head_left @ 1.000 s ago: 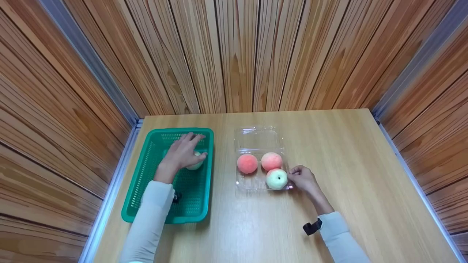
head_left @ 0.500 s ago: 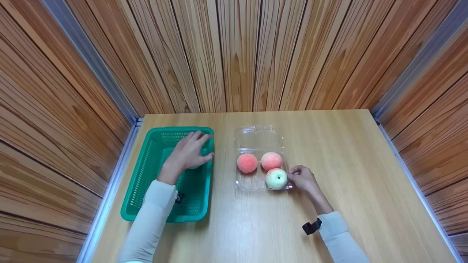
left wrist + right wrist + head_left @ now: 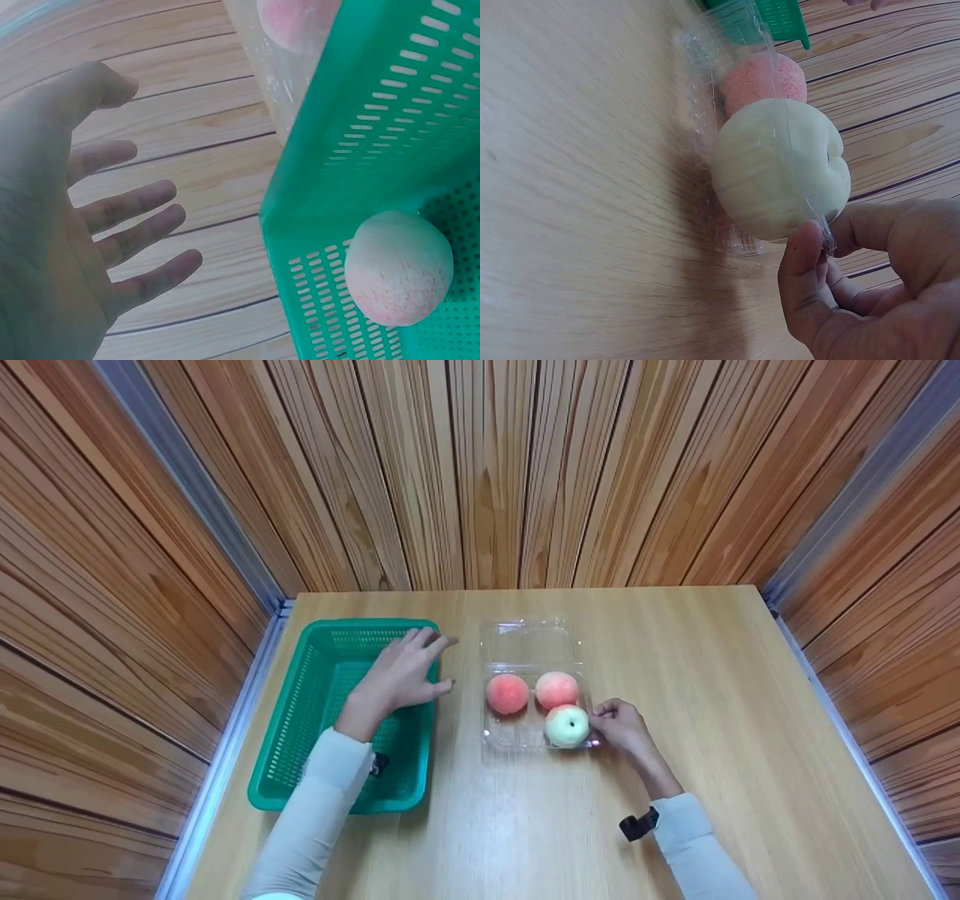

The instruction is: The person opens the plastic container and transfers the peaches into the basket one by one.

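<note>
Walls [image 3: 487, 472] of wood-grain planks enclose three sides, with grey metal strips [image 3: 191, 487] at the corners. Table [image 3: 675, 660]: light wood grain, we have the work laid out on it. Green basket [image 3: 274, 735], perforated, sits on the table's left side. Pale sleeves [image 3: 307, 802] on both forearms; we see the left one cross over the basket. Clear clamshell container [image 3: 531, 645] stands to the basket's right, apart from it, lid laid back toward the far wall.

Left hand [image 3: 397, 671] hangs over the basket's right rim, fingers spread and released; we see nothing in its grasp. Right hand [image 3: 621, 725]: thumb and index pinch the container's edge at its near right corner.

Fruit-wise, we get red peach [image 3: 507, 694] at far left in the container, pink peach [image 3: 557, 691] at far right, pale peach [image 3: 567, 727] at near right, dimple up, just beside the right hand. Basket peach [image 3: 399, 268] lies inside the basket; we only get it from the left wrist, since the left hand covers it in the head view. Black device [image 3: 637, 825] on the right wrist, smaller dark one [image 3: 379, 765] showing at the left.
</note>
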Action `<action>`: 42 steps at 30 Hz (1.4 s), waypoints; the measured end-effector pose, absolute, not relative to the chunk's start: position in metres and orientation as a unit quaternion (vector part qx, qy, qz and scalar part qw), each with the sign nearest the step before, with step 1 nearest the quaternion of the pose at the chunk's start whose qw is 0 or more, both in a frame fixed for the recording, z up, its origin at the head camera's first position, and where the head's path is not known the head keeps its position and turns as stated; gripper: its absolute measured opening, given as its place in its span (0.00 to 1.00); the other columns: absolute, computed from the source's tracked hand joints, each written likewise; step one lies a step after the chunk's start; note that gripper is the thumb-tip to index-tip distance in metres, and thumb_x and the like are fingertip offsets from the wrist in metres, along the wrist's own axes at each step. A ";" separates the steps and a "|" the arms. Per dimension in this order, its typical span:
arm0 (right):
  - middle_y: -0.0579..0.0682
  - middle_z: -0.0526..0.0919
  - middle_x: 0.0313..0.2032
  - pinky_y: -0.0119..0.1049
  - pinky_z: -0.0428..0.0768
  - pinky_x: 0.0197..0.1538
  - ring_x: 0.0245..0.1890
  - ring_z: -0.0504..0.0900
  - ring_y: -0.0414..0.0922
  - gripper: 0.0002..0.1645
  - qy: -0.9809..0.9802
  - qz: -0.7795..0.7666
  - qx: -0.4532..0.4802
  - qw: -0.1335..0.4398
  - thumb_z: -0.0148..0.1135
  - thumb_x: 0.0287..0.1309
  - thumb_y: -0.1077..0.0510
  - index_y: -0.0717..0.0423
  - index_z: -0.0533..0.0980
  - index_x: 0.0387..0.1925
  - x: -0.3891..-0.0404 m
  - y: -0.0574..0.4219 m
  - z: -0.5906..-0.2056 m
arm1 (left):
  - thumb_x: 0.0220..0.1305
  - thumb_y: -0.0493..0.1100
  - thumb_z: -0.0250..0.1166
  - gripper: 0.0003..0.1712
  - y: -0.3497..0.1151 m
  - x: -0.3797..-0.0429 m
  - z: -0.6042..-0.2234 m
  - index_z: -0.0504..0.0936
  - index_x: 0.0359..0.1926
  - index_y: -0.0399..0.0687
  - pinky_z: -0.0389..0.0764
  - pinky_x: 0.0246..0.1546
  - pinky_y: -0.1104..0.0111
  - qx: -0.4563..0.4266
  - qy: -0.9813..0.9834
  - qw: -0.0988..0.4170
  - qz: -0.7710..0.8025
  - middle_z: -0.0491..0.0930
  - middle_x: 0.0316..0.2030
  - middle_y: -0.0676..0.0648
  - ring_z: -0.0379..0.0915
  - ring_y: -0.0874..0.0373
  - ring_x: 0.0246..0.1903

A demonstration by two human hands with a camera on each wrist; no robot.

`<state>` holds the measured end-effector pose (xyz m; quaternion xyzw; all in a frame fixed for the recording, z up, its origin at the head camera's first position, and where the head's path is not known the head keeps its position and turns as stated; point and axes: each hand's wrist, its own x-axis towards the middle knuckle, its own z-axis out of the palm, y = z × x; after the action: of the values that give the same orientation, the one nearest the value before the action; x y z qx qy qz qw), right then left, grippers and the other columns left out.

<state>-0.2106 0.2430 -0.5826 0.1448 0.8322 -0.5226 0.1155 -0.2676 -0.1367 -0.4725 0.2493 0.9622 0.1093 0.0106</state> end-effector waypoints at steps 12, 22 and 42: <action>0.51 0.77 0.34 0.33 0.75 0.35 0.34 0.76 0.44 0.11 0.831 -0.523 0.152 0.116 0.65 0.69 0.61 0.66 0.76 0.46 -0.211 0.242 -0.587 | 0.69 0.62 0.68 0.38 -0.125 -0.261 -0.472 0.73 0.76 0.59 0.75 0.71 0.42 0.272 0.956 0.006 0.111 0.76 0.67 0.44 0.71 0.45 0.66; 0.49 0.77 0.32 0.32 0.74 0.34 0.32 0.75 0.42 0.09 0.839 -0.513 0.146 0.107 0.64 0.67 0.62 0.66 0.76 0.43 -0.211 0.242 -0.588 | 0.70 0.62 0.67 0.38 -0.116 -0.261 -0.468 0.72 0.77 0.60 0.76 0.69 0.42 0.288 0.951 0.005 0.112 0.75 0.67 0.45 0.71 0.45 0.67; 0.47 0.75 0.31 0.30 0.73 0.31 0.30 0.74 0.40 0.09 0.838 -0.519 0.140 0.098 0.65 0.66 0.64 0.67 0.76 0.43 -0.211 0.243 -0.584 | 0.70 0.63 0.67 0.38 -0.087 -0.270 -0.481 0.73 0.76 0.60 0.76 0.70 0.46 0.296 0.944 0.015 0.143 0.75 0.69 0.45 0.71 0.46 0.68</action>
<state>-0.2115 0.2427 -0.5840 0.1401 0.8377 -0.5186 0.0983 -0.2695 -0.0871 -0.4806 0.2956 0.9445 0.1428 0.0154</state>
